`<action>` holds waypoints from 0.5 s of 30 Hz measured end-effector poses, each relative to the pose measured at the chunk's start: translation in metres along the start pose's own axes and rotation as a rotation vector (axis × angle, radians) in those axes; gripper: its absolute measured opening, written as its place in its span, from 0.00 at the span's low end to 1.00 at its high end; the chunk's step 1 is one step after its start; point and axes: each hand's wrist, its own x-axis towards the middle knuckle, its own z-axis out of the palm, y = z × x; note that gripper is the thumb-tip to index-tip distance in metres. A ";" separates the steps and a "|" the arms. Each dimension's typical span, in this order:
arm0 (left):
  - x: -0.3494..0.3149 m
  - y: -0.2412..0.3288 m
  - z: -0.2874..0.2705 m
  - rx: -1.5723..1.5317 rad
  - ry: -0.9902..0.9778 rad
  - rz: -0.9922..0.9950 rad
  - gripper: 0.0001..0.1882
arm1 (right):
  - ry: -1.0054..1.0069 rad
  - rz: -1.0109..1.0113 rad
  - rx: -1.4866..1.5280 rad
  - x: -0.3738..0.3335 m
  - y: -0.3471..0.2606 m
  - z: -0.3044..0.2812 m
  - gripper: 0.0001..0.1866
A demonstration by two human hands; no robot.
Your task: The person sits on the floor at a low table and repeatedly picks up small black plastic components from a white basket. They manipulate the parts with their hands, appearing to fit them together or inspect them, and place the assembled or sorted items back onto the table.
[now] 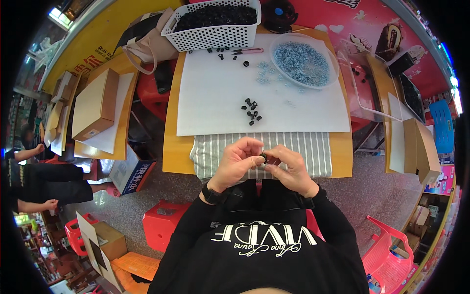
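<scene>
Above the near edge of the table, my left hand (239, 164) and my right hand (290, 169) meet, fingertips pinched together on a small black part (264, 157). Much of that part is hidden by the fingers, so its exact kind does not show. Below the hands a grey striped cloth (215, 153) lies along the table edge. A loose group of small black cylindrical pieces (252, 111) rests on the white mat (210, 93) ahead of my hands. Farther right on the mat, a round translucent tray (334, 73) holds many tiny pale-blue clear pieces (301, 61), some spilled beside it.
A white perforated basket (215, 38) full of black parts stands at the back, with pink-handled cutters (248, 51) before it. A black fan (279, 15) sits behind. Red stools (164, 225) and a pink chair (391, 255) flank me. Another person (49, 183) is at left.
</scene>
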 end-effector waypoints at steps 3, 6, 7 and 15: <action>-0.005 0.005 -0.001 0.058 -0.004 -0.061 0.11 | 0.009 -0.037 -0.024 -0.001 -0.003 0.002 0.13; -0.010 0.005 0.004 0.080 0.020 -0.005 0.11 | 0.058 -0.028 -0.022 -0.003 -0.001 0.005 0.13; -0.011 0.004 0.006 0.096 0.013 0.021 0.12 | 0.075 -0.025 -0.009 -0.005 -0.001 0.005 0.13; -0.019 0.005 0.016 0.086 -0.036 0.065 0.19 | 0.126 -0.194 -0.219 -0.008 -0.004 0.009 0.12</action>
